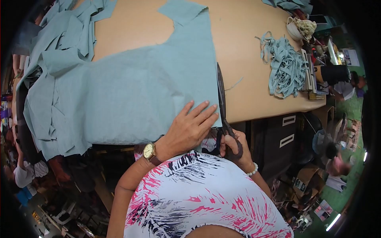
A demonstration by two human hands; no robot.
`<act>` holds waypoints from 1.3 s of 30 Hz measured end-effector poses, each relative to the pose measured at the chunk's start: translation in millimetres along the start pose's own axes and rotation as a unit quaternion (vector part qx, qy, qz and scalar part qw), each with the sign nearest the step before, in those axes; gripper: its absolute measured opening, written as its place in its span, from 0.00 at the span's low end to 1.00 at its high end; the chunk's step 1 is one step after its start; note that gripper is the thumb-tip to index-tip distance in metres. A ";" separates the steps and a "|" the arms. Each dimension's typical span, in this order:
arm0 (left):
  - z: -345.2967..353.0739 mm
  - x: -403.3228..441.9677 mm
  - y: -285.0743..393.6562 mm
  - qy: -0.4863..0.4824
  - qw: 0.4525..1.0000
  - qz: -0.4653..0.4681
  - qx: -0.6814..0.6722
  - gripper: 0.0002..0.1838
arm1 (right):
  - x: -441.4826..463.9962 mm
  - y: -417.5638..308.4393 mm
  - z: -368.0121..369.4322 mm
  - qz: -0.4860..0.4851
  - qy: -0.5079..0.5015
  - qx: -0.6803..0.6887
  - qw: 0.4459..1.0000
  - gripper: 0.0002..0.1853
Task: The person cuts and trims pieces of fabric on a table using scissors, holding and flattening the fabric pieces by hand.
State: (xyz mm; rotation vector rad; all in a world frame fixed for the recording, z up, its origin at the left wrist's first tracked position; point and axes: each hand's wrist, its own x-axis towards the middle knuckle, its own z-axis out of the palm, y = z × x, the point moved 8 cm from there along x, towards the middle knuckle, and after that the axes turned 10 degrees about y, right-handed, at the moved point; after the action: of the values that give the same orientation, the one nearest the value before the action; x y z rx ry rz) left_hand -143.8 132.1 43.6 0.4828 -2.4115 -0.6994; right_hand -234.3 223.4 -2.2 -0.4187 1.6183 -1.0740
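A large piece of blue-green fabric (131,91) lies spread over the tan table, its front part hanging a little past the edge. My left hand (190,126) rests flat on the fabric near its right front corner, fingers stretched out. In my right hand (238,148) are the handles of a pair of large dark scissors (223,99). The long blades point away from me along the fabric's right edge. Whether fabric lies between the blades is hard to tell.
More blue-green fabric pieces (67,35) are heaped at the left. A tangle of thin fabric strips (286,69) lies on the table (246,51) at right, near a white cup-like container (293,29) and a dark thread cone (335,74). Dark drawers (278,131) stand below the table. Other people appear at both sides.
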 end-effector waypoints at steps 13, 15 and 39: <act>-4.8 -6.5 5.0 -0.024 0.999 0.004 -0.030 0.23 | 15.0 -14.6 6.1 -0.040 0.024 0.052 0.998 0.19; -5.9 -6.5 5.7 -0.017 0.999 0.016 -0.025 0.20 | 15.2 -14.8 6.7 -0.038 0.030 0.068 0.997 0.18; -6.2 -15.5 7.6 -0.027 0.998 0.015 -0.045 0.23 | 16.6 -22.2 10.3 -0.049 0.043 0.096 0.993 0.17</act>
State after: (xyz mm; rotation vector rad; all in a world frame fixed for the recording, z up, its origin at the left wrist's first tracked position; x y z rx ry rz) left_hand -129.4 143.3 45.7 0.3936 -2.4196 -0.8140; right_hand -236.3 195.2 6.2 -0.3296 1.5654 -1.3246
